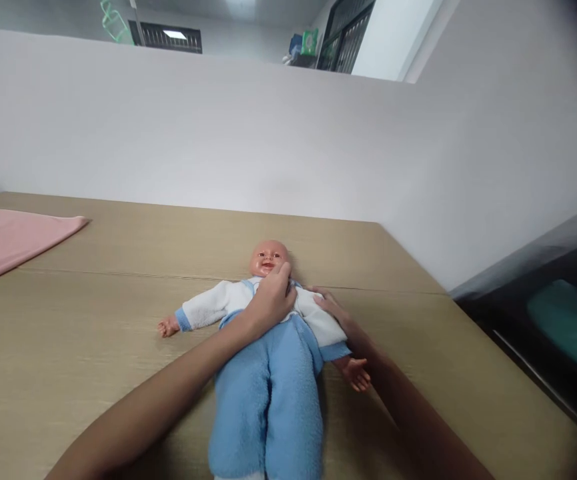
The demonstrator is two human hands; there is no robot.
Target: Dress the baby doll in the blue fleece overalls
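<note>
A bald baby doll [293, 387] in a white top and fuzzy blue trousers lies on its back on the table, its head away from me. My left hand [274, 293] rests across its upper chest, fingers closed at the collar on the right side below the chin. At the doll's shoulder on the right, my right hand [331, 308] grips the white sleeve from the outer side; part of that hand is hidden behind the sleeve. The doll's arms spread to both sides, and its feet are outside the view.
Under the doll is a tan table [93, 373] with a seam running across it. A pink cloth [13, 240] lies at the far left. Behind the table stands a white wall [193, 133]. Beyond the right edge, a dark object [508, 293] with a green item [568, 327] shows blurred.
</note>
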